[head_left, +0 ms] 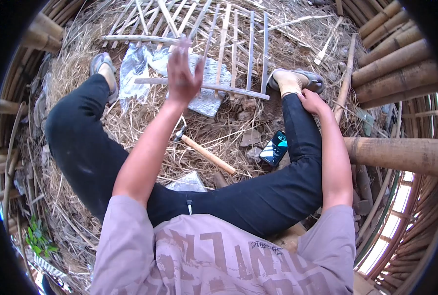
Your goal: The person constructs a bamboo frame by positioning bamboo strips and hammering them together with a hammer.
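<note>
Our shirt (229, 260) is nearest; ahead on straw (214, 132), the frame (223, 44) looks light, stiff: best held by its rail (238, 91). Left hand (182, 73) is open, empty; right hand (312, 102) rests at our trousers (299, 120), grip unclear.

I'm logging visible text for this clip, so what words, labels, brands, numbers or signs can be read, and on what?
"Signature": small script on the shirt, most likely this word.
Large block letters on the shirt: folded and partly hidden, no whole word readable.
Phone screen: lit characters, too small and blurred to read.
</note>
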`<state>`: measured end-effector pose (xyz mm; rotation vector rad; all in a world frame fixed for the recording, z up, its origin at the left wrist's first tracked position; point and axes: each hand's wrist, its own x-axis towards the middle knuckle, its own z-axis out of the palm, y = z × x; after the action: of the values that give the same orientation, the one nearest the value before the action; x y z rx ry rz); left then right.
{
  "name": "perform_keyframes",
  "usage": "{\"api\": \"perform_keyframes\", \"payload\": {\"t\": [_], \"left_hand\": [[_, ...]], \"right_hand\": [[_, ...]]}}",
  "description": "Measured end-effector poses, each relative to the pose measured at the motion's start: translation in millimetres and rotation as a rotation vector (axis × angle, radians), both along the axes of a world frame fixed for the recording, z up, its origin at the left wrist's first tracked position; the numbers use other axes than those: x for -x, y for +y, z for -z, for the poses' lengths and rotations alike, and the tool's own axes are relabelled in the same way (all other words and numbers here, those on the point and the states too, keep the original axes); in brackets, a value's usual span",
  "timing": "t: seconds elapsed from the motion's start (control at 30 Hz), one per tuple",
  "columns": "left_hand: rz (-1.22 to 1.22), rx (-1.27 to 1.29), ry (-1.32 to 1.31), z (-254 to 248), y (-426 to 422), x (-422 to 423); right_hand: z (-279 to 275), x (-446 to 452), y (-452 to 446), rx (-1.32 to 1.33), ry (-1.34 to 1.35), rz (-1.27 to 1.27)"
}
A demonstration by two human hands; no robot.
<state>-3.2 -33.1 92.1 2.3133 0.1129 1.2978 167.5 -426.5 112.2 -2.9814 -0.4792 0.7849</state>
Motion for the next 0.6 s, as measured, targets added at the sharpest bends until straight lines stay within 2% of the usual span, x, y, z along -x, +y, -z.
{"api": "perform_keyframes", "payload": {"t": [0.07, 0.1, 0.17, 0.23, 0.4, 0.6], "left_hand": [[0.164, 0.224, -0.207, -84.8, 11.3, -28.8], [0.173, 0.332, -0.218, -149.2, 1.3, -15.6], [0.308, 0.362, -0.367, -219.5, 2.6, 9.5], [0.481, 0.335, -0.516, -267.9, 3.7, 47.1], [0.799, 0.264, -0.66, -311.2, -0.2, 118.4], [0.839, 0.271, -0.649, -313.4, 4.7, 129.9]], "right_hand": [[-2.1, -3.8, 1.2, 0.007, 0.012, 0.002], [8.8, -9.2, -5.4, -0.017, -0.007, -0.013], [5.7, -8.4, -3.2, -0.006, 0.001, 0.005], [3.5, -7.4, -0.9, -0.005, 0.004, 0.012], [-1.1, -5.4, 0.6, 0.001, 0.022, 0.011], [9.0, -10.4, -3.2, -0.006, -0.021, -0.012]]}}
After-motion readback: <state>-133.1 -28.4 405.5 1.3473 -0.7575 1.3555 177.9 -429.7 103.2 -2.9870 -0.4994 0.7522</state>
